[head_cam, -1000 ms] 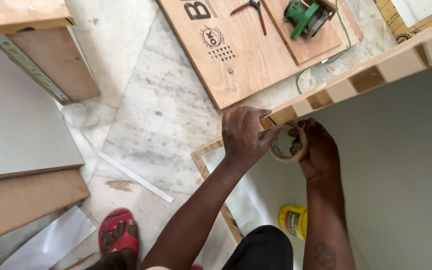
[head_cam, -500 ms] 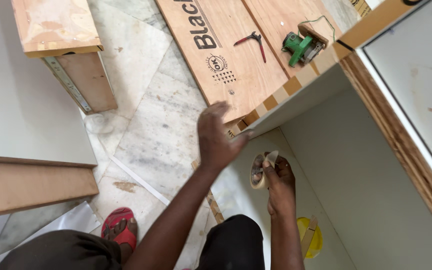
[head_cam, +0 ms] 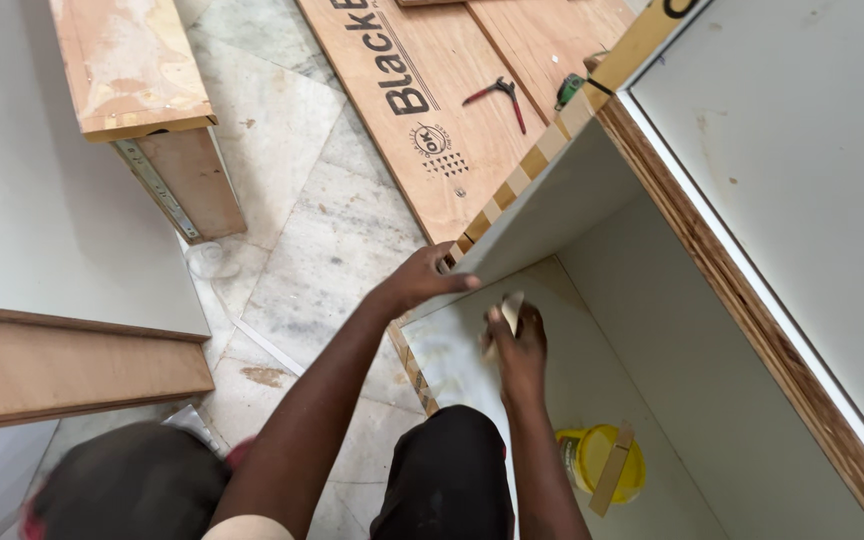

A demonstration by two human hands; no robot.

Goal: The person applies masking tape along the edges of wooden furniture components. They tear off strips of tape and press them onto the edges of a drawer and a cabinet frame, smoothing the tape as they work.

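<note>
Marble floor slabs (head_cam: 302, 250), grey-veined and dusty, are seen from above, with plywood sheets (head_cam: 432, 110) laid across them at the top; red-handled pliers (head_cam: 497, 95) and a green tool (head_cam: 569, 90) are left on the sheets, well apart from the hands. At the left, a plywood drawer box (head_cam: 142, 110) with a metal slide on its side is stood against grey laminated boards (head_cam: 42, 200).

An open plywood cabinet (head_cam: 752, 300), faced in grey laminate, is laid on its side so that its inside can be reached from above. Its near panel edge (head_cam: 512, 185), where strips of tan tape are seen at intervals, is gripped by the left hand (head_cam: 422, 282), fingers closed over the corner, apparently to steady the body. The right hand (head_cam: 517, 345) is held inside the cabinet, fingers closed around a roll of tape (head_cam: 508, 312), kept low over the inner floor panel (head_cam: 452, 360); how tightly it is held cannot be told. A yellow tub (head_cam: 602, 462) with a flat wooden stick across its mouth is set on the cabinet's inside, just beyond the right forearm, near enough to be reached.
</note>
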